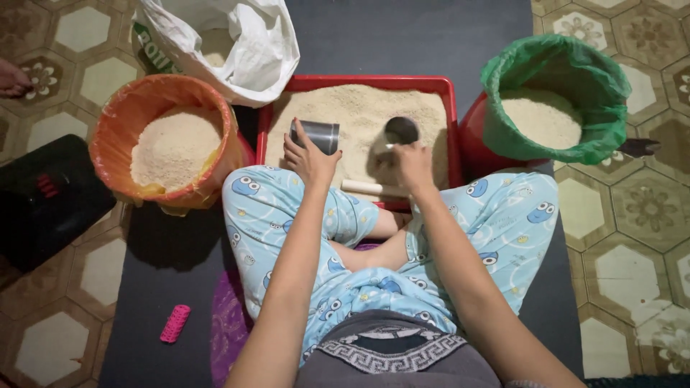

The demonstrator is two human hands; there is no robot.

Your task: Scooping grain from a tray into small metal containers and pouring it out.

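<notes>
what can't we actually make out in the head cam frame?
- Inside of the metal cup in the left hand: it shows only its side.
- Contents of the second cup at the right hand: dark, blurred.
- The wooden stick: its right end is hidden by the right wrist.
- White sack: cut by the top edge.
- Black object at left: too dark.

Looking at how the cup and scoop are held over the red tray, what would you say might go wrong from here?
1. The left hand holds the metal cup tilted on its side, so grain could miss it and land back in the red tray or spill on the mat.
2. The scoop in the right hand sits near the tray's front edge, close to the knees; a slip might scatter grain onto the legs.
3. The orange bucket looks nearly full and may overflow.
</notes>
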